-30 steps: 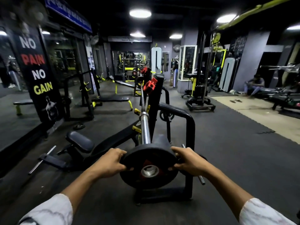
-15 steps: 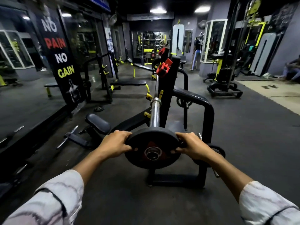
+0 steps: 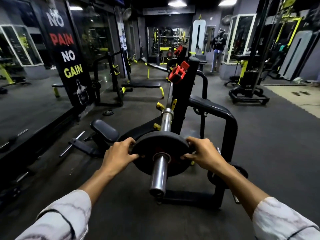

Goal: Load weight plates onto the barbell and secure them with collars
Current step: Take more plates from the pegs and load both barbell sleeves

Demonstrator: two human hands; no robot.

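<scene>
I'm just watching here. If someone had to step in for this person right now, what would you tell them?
Left hand and right hand each grip an edge of the black weight plate.
The plate is on the barbell sleeve, part way along; the sleeve's end sticks out toward you.
Left: slide the plate fully in, then fit a collar. A red collar is clipped further up the bar.

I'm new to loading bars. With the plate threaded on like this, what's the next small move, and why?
Probably slide the plate further along the barbell sleeve toward its inner shoulder. Both hands, left and right, grip its rim, bare sleeve shows beyond it, and the red collar sits unused on the rack.
</scene>
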